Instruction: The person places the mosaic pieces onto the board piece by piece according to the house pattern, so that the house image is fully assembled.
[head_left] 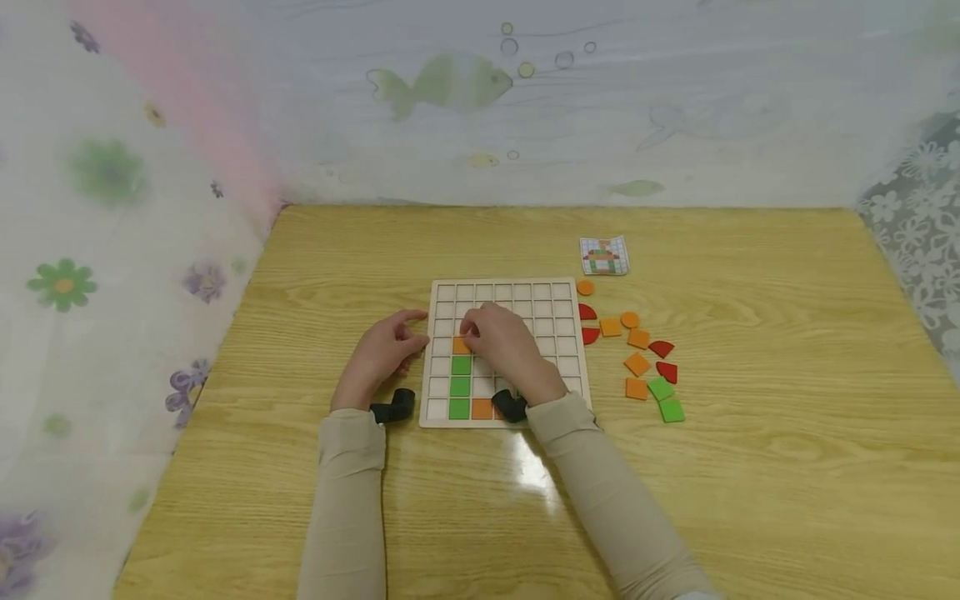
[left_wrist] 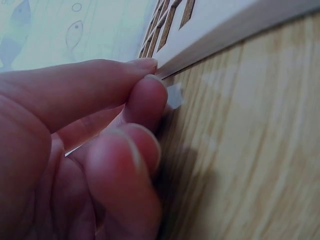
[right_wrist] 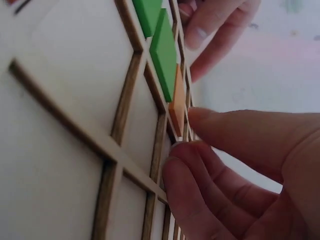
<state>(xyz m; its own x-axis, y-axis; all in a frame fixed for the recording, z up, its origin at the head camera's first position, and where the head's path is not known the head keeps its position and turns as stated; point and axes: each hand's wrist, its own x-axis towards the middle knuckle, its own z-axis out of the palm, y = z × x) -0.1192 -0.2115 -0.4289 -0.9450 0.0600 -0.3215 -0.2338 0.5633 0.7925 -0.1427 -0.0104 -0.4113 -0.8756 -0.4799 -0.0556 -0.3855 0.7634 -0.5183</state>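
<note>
Pale wood meets the left hand (head_left: 381, 354), its loose fingers maybe steadying the board (head_left: 541, 292). An orange square (head_left: 459, 346) sits in it, by the right hand (head_left: 504, 337); pinched or not, I cannot tell. Shapes (head_left: 637, 388) lie rightward, likely for easy reach.

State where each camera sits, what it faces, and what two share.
Head: on the head, facing forward and down at the tabletop and grid board; left hand, right hand and both sleeves show.
Left wrist: on that wrist, facing the board's edge; only the left hand shows.
Right wrist: on that wrist, facing across the board; the right hand shows close to an orange square, with part of the left hand at the top.
Shared: head and right wrist both show both hands, that orange square and green squares.
</note>
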